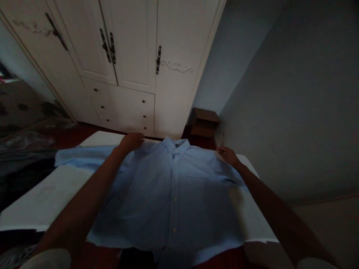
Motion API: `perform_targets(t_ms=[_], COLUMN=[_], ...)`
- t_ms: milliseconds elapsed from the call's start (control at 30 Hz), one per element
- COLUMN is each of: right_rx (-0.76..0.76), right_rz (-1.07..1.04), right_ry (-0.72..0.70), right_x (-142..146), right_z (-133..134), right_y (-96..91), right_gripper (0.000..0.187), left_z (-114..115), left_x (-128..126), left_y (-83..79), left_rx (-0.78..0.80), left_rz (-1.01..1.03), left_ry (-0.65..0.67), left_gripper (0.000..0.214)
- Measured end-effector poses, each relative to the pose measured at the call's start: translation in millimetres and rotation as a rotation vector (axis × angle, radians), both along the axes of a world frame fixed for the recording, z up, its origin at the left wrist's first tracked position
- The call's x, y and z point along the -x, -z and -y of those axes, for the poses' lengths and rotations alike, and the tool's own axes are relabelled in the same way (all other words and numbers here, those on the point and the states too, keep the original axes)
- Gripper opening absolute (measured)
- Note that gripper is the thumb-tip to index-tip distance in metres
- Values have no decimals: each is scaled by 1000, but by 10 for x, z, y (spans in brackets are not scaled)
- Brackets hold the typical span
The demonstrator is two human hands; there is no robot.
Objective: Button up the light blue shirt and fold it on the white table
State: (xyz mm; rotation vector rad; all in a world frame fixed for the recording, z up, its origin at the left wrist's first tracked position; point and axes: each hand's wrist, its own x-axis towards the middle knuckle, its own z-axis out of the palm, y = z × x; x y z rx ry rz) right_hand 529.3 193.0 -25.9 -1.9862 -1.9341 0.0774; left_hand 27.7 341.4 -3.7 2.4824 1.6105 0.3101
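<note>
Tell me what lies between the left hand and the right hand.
In the head view, the top of the blue shirt spans from the left hand to the right hand, its collar between them.

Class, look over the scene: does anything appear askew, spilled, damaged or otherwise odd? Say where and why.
No obvious spill or damage shows in this dim light. Slightly odd: the blue shirt overhangs the near edge of the white table, so its hem seems to lack support.
</note>
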Motion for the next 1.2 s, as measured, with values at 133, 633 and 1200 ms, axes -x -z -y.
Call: perform_targets(t_ms=[133,633,1200], right_rx=[41,129,126], right_rz=[-61,-55,-81], right_ry=[-46,62,-183], right_x=[236,458,957], right_z=[-197,-485,-694], right_y=[8,62,22], right_gripper=[29,21,21], left_z=[17,-21,-258], left_x=[141,62,-383], left_y=[71,-27,153], left_rx=[51,-32,73], left_rz=[-10,-10,-38], left_ry=[89,-136,218], left_gripper=[36,42,58])
